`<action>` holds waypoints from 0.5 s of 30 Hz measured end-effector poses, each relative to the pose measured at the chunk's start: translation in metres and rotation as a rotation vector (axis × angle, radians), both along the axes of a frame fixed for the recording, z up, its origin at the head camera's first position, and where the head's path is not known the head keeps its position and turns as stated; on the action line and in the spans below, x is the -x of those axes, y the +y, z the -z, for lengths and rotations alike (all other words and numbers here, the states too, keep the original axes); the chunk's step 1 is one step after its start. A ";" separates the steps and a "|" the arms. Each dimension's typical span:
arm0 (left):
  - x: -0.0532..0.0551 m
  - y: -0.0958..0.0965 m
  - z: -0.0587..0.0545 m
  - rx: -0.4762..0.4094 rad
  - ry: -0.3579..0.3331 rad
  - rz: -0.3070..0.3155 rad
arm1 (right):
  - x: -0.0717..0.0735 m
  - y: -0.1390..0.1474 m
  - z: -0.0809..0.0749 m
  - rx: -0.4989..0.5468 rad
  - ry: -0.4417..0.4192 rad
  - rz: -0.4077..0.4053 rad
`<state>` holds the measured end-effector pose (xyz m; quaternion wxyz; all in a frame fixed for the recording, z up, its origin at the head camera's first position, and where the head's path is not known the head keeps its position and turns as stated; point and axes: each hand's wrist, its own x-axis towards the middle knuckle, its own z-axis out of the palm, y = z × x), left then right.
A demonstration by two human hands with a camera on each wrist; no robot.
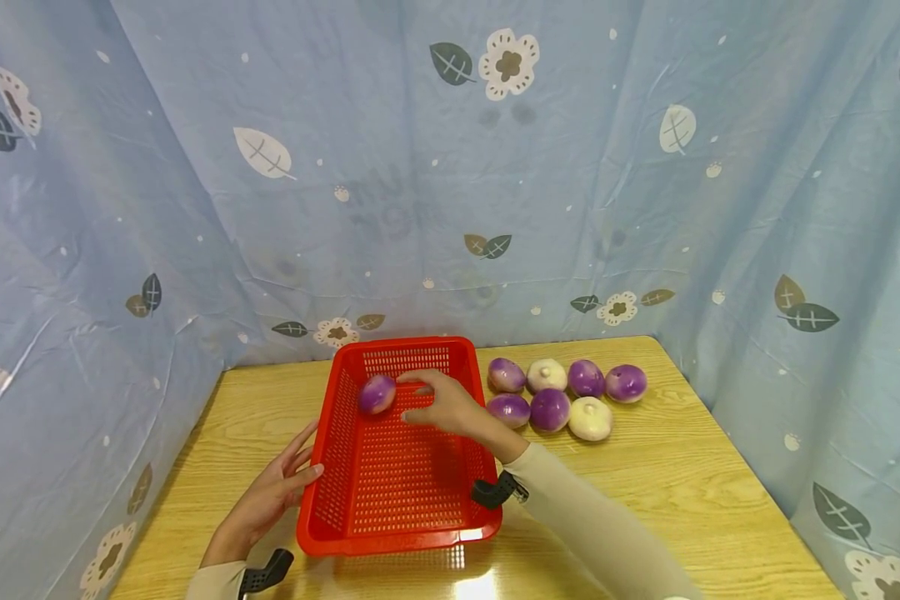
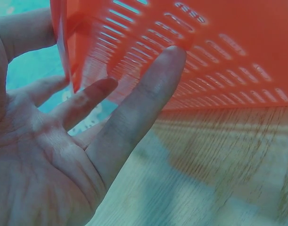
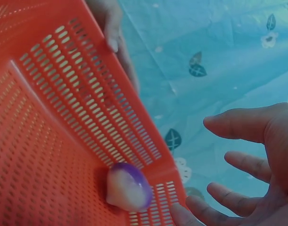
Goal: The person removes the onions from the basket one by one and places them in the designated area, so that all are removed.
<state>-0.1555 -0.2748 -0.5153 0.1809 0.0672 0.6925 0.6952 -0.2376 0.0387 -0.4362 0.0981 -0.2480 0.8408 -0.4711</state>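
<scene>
A red plastic basket (image 1: 401, 540) with slotted walls stands on the table. Inside it, near the far left corner, lies one purple and white turnip (image 1: 377, 394), also seen in the right wrist view as a turnip (image 3: 128, 187) against the slotted wall. My right hand (image 1: 446, 406) is over the basket just right of this turnip, fingers spread and holding nothing. At the basket's left side, my left hand (image 1: 266, 496) holds the wall, thumb over the rim and fingers against the outside. The left wrist view shows the fingers (image 2: 134, 113) along the slots.
Right of the basket, several more turnips (image 1: 550, 410) sit in two rows on the wooden table (image 1: 690, 483); two show their pale undersides, one a pale turnip (image 1: 591, 419). A blue patterned curtain (image 1: 390, 250) hangs behind the table and along both sides.
</scene>
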 end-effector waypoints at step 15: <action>-0.001 0.002 0.001 0.007 -0.008 -0.015 | 0.025 -0.035 0.011 -0.036 -0.015 0.009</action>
